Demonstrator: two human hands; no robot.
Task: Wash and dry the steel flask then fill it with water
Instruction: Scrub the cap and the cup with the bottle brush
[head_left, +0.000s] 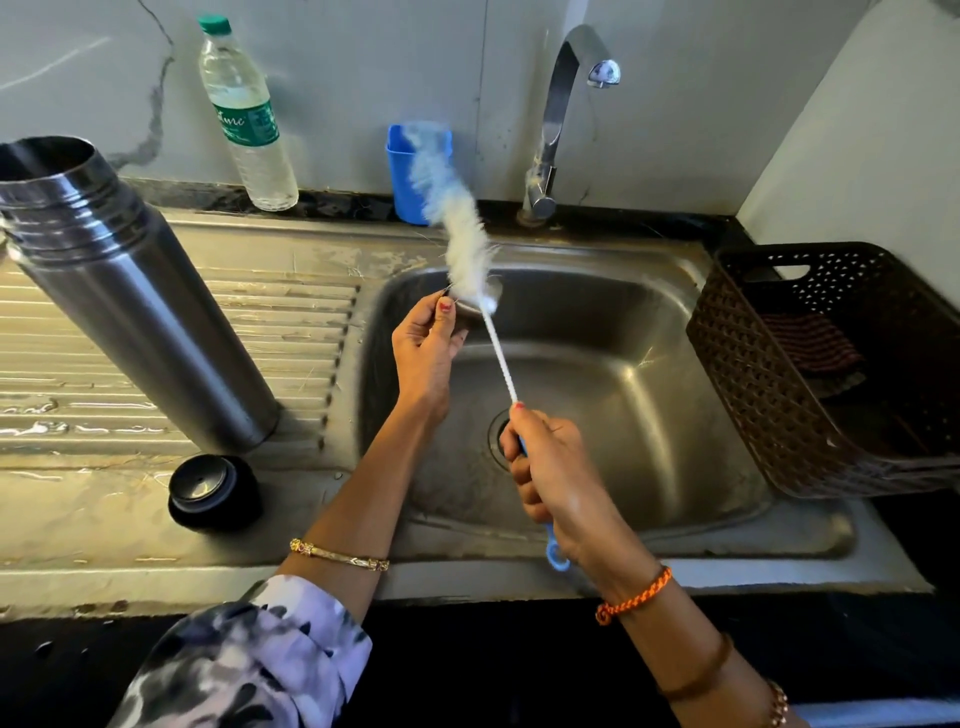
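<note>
Flask: steel flask (130, 296) stood open on the drainboard, long axis upright, at 9 o'clock from both hands
Nearer hand: left hand (426, 353), pinching a small dark item, identity unclear
Right hand (550, 478): fingers curled round bottle brush (462, 218) handle, bristles toward 12 o'clock over the sink (623, 374)

You see a silver steel flask (130, 291) beside its black cap (213, 491). The bottle brush (457, 208) has white bristles and a blue handle. The cup (402, 171) is blue, the basket (810, 364) dark brown, the water bottle (244, 114) clear with green cap and label.
</note>
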